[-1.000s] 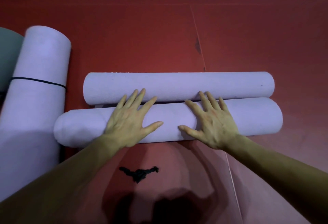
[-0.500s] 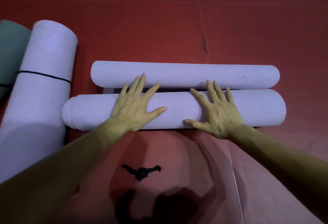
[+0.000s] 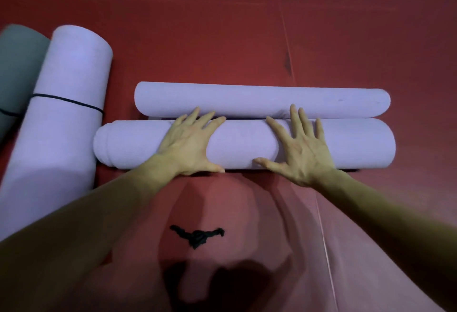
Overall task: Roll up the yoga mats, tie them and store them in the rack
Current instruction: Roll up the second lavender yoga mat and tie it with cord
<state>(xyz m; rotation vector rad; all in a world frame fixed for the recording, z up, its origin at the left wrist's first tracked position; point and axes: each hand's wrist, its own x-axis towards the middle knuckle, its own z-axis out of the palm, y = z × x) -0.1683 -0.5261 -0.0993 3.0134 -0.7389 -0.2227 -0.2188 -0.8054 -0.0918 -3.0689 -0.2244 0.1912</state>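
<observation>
Head view: the left hand (image 3: pixel 188 143) and right hand (image 3: pixel 300 147) lie flat and spread, palms down, on the near lavender mat roll (image 3: pixel 244 144), gripping nothing. That roll lies crosswise on the red floor (image 3: pixel 222 27), touching a thinner lavender roll (image 3: pixel 262 100) beyond it. At left stands a tied lavender roll (image 3: pixel 61 113) beside a grey-green roll (image 3: pixel 14 64). A black tie cord (image 3: pixel 197 235) lies loose near the person. The foam looks light, soft and springy, likely to unwind if released; best pinned mid-length while the cord goes round.
</observation>
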